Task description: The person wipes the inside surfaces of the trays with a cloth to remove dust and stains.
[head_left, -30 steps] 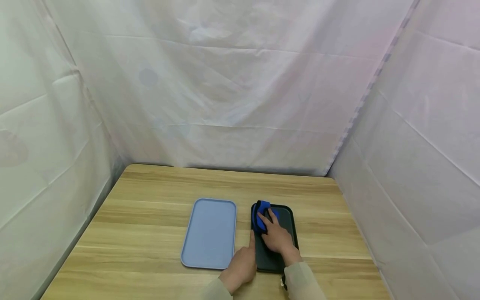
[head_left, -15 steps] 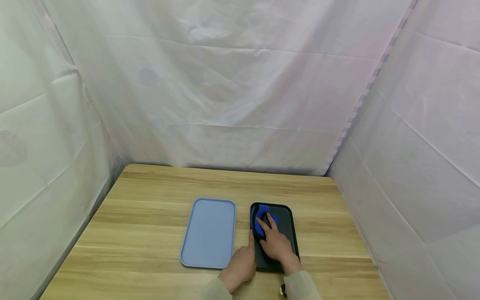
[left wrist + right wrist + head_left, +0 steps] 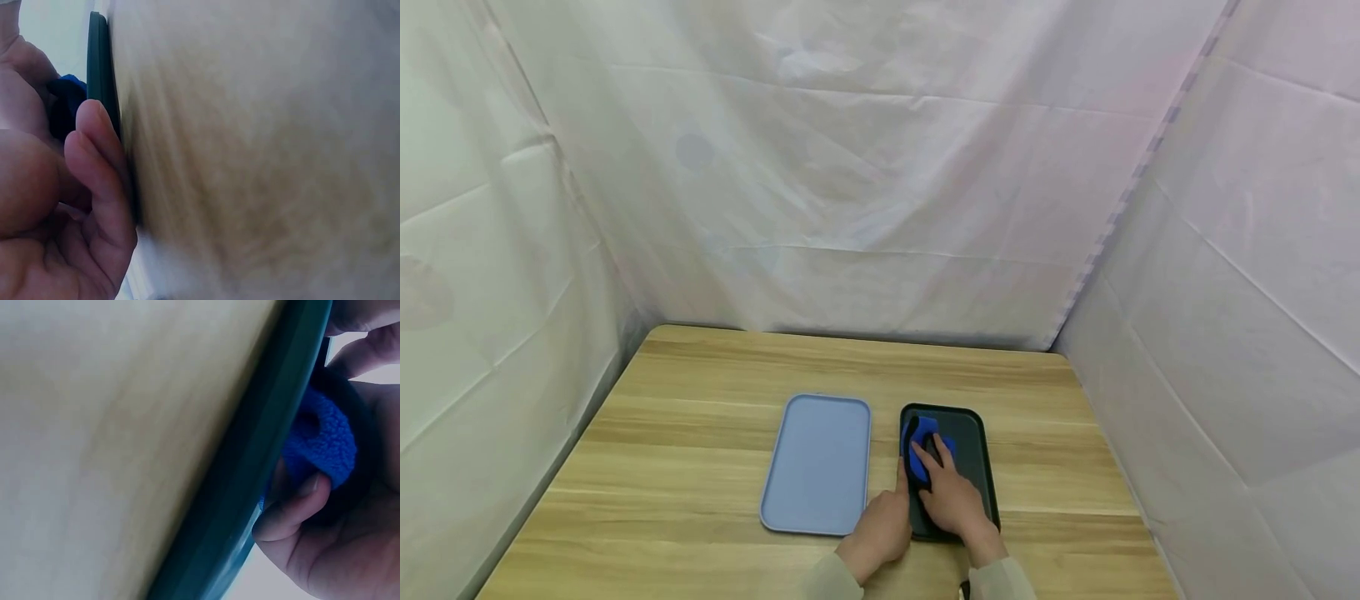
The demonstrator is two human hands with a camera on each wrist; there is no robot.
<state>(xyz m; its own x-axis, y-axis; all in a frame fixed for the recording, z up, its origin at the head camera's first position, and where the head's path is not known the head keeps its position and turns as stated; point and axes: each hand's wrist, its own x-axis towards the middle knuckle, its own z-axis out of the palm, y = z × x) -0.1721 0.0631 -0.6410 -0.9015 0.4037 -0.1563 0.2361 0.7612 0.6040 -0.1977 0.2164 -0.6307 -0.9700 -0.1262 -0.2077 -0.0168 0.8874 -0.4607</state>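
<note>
In the head view a blue cloth (image 3: 925, 429) with black edging lies bunched on the dark green tray (image 3: 973, 442), towards its far left corner. My right hand (image 3: 953, 496) presses down on it with fingers spread. The right wrist view shows the fingers and thumb of that hand (image 3: 350, 544) curled round the fuzzy cloth (image 3: 334, 434), above the tray's rim (image 3: 250, 450). My left hand (image 3: 883, 527) rests at the tray's left edge, its index finger straight along the rim. In the left wrist view, fingertips (image 3: 95, 115) touch the tray's side (image 3: 100, 62).
A light blue tray (image 3: 820, 467) lies to the left of the dark one, close to my left hand. Both are on a wood-grain table (image 3: 700, 467). White fabric sheets (image 3: 880, 192) hang behind the table and along both sides.
My right hand has drawn the cloth a little towards me. Its far end, which lay over the tray's far rim, is now inside the rim. My left hand has stayed at the edge.
</note>
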